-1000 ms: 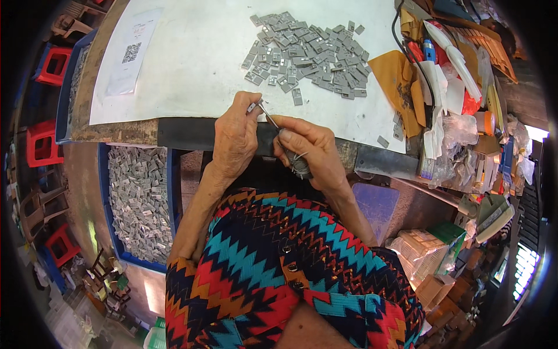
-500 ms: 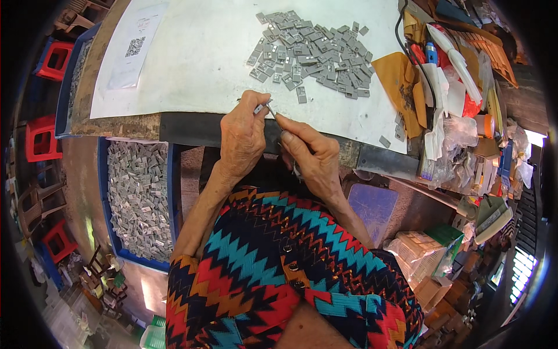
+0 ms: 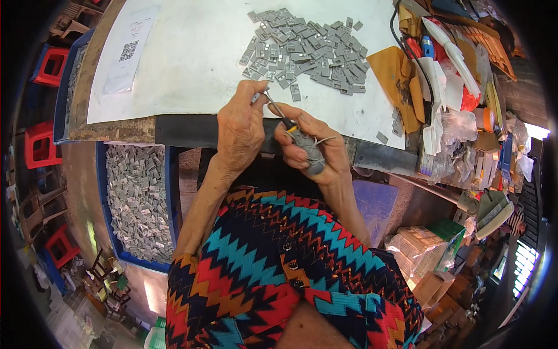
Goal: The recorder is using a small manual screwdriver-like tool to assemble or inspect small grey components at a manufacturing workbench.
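Closest to us, at the bottom of the frame, a buttoned shirt [image 3: 250,250] in red, turquoise, orange and navy zigzags, and out from it come two bare forearms. Up in the middle, the left hand [image 3: 239,125] has its thumb and index finger pinched together, clamped on a small grey rectangular piece [image 3: 256,98], mostly covered by those fingers, just over the near edge of the white-covered surface [image 3: 192,70].

And here on its right, the right hand [image 3: 318,145]: fingers wrapped around a slim metal-shafted tool [image 3: 292,126] with a dark, yellow-banded neck and a grey, cord-bound grip. Its shaft slants up and left, the tip right at the pinched piece; whether it's touching, I can't tell.

Beyond the hands, upper centre, a loose heap of flat grey rectangular pieces [image 3: 314,55] sprawls over the white. Over at upper left lies a pale paper slip [image 3: 125,64] with a square printed code; at upper right, a folded brown sheet [image 3: 395,81] beside a black cable [image 3: 429,87] and a jumble of plastic bags.

Down at lower left, below the surface, a blue rectangular tray [image 3: 172,192] brims with more grey pieces, and at the far left sit red plastic stools [image 3: 29,144].
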Motion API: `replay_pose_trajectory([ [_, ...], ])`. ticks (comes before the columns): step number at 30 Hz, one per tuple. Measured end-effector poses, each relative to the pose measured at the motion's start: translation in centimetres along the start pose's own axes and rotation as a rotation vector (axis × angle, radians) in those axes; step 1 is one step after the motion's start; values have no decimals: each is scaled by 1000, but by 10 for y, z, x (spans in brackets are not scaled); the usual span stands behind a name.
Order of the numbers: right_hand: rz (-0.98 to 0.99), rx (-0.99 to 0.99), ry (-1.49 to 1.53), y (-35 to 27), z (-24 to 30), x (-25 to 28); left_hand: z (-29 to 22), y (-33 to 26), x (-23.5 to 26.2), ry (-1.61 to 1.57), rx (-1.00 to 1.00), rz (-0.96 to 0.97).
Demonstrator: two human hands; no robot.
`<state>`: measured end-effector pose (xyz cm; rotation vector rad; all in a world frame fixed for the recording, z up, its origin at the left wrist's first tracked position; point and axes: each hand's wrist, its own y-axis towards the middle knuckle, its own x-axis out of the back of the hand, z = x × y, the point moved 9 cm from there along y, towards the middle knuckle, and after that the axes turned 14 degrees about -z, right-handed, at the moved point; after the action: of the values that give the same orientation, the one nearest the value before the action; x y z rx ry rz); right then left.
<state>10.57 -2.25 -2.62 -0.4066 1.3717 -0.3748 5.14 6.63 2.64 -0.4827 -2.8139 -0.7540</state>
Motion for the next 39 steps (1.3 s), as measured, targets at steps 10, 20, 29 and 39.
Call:
replay_pose_trajectory([
  [10,-321,1063,-1402,-29,37,-19,4,-3,-9,5,69,93],
  [20,-354,968,-1296,-37,40,-20,-13,-4,-14,0,-85,56],
  [29,-282,460,-663,-19,30,4,-6,-4,-14,-48,-12,63],
  [39,-99,70,-125,-6,13,9,-1,-2,-16,-66,30,60],
])
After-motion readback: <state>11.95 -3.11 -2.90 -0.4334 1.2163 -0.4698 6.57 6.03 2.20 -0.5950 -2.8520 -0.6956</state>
